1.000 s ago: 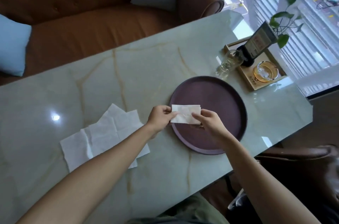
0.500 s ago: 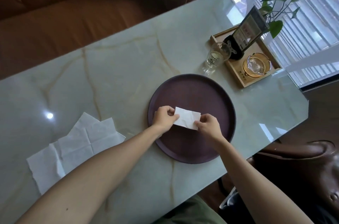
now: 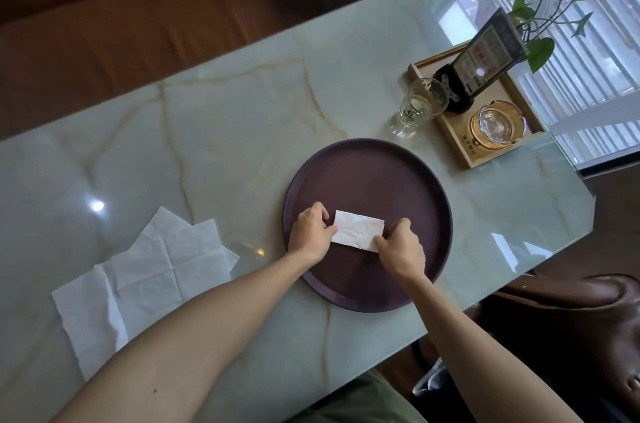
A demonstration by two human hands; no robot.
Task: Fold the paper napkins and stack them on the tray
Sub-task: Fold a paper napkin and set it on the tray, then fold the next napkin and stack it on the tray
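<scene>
**Folded napkin pinched at both ends, low over the tray**

Right now the folded napkin (image 3: pixel 358 230) sits between the two hands, long axis running hand to hand, left end a bit farther from the person than the right end. Left hand (image 3: pixel 311 233) has fingertips closed on the left short edge; right hand (image 3: pixel 401 251) pinches the near right corner. So both grips are clamped on the same piece, one per end. Neither hand is clearly nearer; the napkin is centred between them.

It's over the near-left part of the tray (image 3: pixel 408 166), inside the rim. Can't tell if it's already lying flat on the tray floor or just above it; looks v. close or touching.

Materials etc:
- Napkin: thin white paper, soft, slightly crinkled surface, neat rectangle w/ crisp edges. Prob. springs open a little if let go w/o pressing the crease.
- Tray: round, dark purple-brown, matte, shallow raised lip. Nothing else on it, so this would be the first of the stack.
- Unfolded napkins (image 3: pixel 145 280): well off to the left of the left hand, on the table (image 3: pixel 242 117), overlapping loosely, crease grid visible, corners a bit lifted.
- Table: glossy marble-look w/ tan veins, slick.

Next, I'd judge: release flat, then the left hand is better placed to reach the loose sheets.
</scene>
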